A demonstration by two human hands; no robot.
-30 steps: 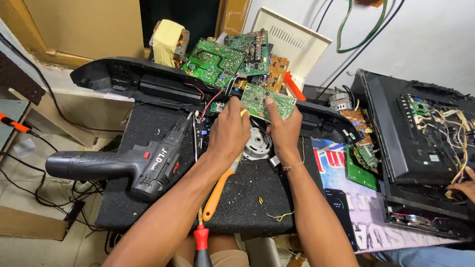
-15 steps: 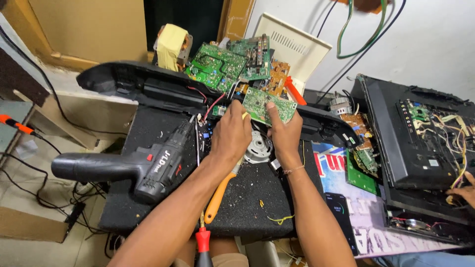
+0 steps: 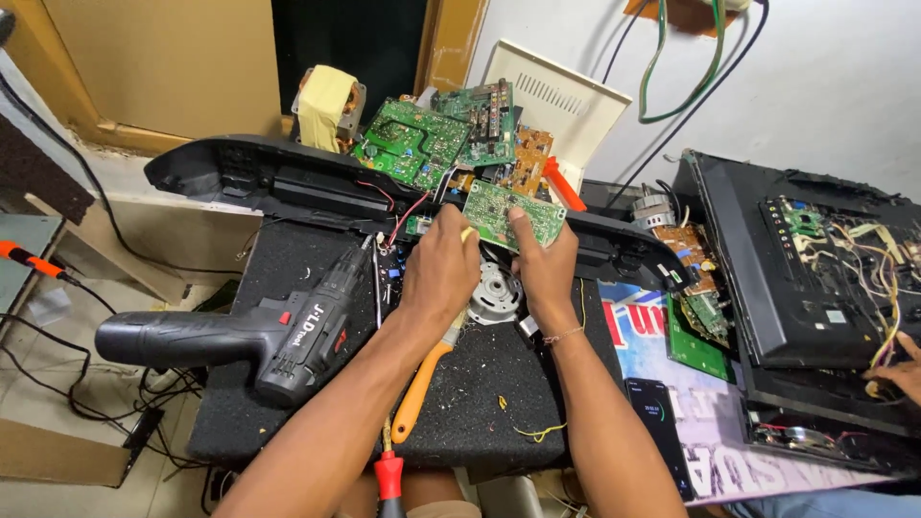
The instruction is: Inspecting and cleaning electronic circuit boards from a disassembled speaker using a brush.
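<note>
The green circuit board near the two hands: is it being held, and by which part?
Yes. Both hands hold the green circuit board: the left hand at its left edge, the right hand at its lower edge.

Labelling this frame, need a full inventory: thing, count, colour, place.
small green circuit board: 1, green, centre, held over the black casing
long black plastic casing: 1, black, across the mat's far edge
pile of circuit boards: several, green and orange, behind the casing
cordless drill: 1, black with red trim, left on the mat
orange-handled screwdriver: 1, under the left forearm
round metal motor part: 1, silver, between the wrists
dark foam mat: 1, black, table centre
opened black flat-screen chassis: 1, right
phone: 1, black, right of the right forearm
another person's hand: 1, far right edge
left hand: on the board's left edge
right hand: on the board's lower right
</note>
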